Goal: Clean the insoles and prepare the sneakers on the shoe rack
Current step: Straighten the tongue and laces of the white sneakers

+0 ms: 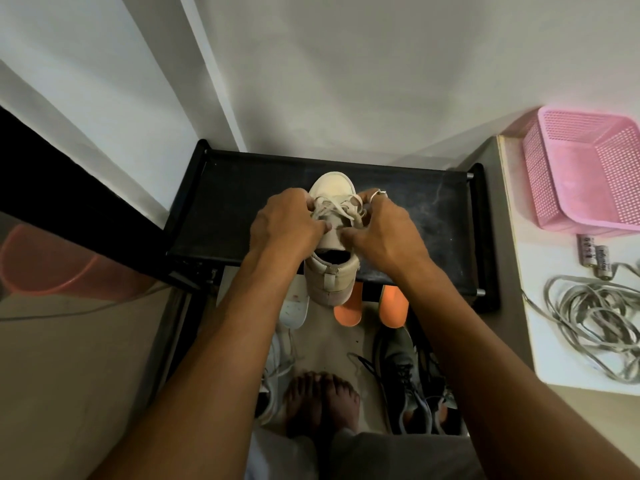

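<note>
Sneaker (331, 237) on rack (242, 209) top, heel overhanging; left hand (285, 221) and right hand (379, 230) pinching laces (341, 209). Orange insoles (348, 311) below still out; lacing underway, much seems left

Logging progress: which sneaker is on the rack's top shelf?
The beige sneaker, on the black rack, with the left hand and right hand pinching its laces. The white sneaker and grey sneaker lie on the floor.
</note>
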{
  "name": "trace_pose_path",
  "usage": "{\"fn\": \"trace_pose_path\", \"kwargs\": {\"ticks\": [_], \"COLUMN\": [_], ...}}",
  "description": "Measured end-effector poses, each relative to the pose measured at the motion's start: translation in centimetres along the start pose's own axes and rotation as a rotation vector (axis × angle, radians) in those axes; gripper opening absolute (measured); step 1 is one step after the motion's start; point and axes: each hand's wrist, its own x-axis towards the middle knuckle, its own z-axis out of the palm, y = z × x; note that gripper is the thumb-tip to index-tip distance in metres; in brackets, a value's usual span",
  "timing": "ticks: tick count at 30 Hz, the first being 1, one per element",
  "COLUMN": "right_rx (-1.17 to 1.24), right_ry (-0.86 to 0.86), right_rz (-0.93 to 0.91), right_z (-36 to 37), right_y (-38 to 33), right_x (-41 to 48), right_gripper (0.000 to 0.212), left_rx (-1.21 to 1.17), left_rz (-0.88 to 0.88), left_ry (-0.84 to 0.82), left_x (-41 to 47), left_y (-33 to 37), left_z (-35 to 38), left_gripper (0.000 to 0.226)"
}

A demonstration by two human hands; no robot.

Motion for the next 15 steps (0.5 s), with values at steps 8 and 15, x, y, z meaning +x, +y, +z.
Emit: {"fn": "trace_pose_path", "kwargs": {"ticks": [8, 15], "right_rx": [0.171, 0.135], "right_ry": [0.130, 0.161], "right_rz": [-0.045, -0.146], "right_z": [-1.8, -1.4], "right_y": [0.8, 2.1], "right_x": [-0.7, -0.3], "right_gripper": [0.037, 0.030], "left_rx": [-0.108, -0.066], "left_rz": [0.002, 0.014], "left_ry": [0.198, 0.218], "left_x": [-0.3, -0.1], "left_y": [-1.5, -1.8], "left_z": [-0.3, -0.1], "left_gripper": [0.025, 0.025]}}
